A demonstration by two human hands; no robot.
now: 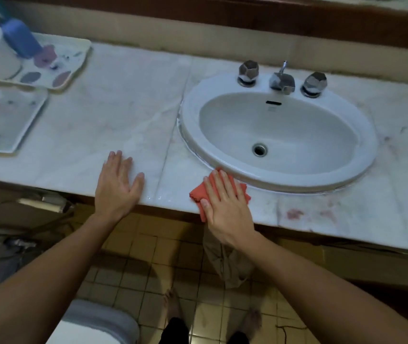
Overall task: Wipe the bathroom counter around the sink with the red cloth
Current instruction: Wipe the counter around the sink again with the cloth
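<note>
One flat right hand [225, 207] presses red cloth [219, 194] beside sink [361, 170].

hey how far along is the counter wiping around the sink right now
Early to midway, I'd judge. Looks done: a wet sheen on the counter between the hands hints that strip was wiped. In hand: the right hand presses the red cloth flat at the front edge, by the sink rim; the left hand rests flat on the marble. Left: reddish stains right of the cloth, and the counter beside and behind the sink.

Bare forearms, no sleeves; bare feet; dark trouser cuffs [175, 330].
</note>
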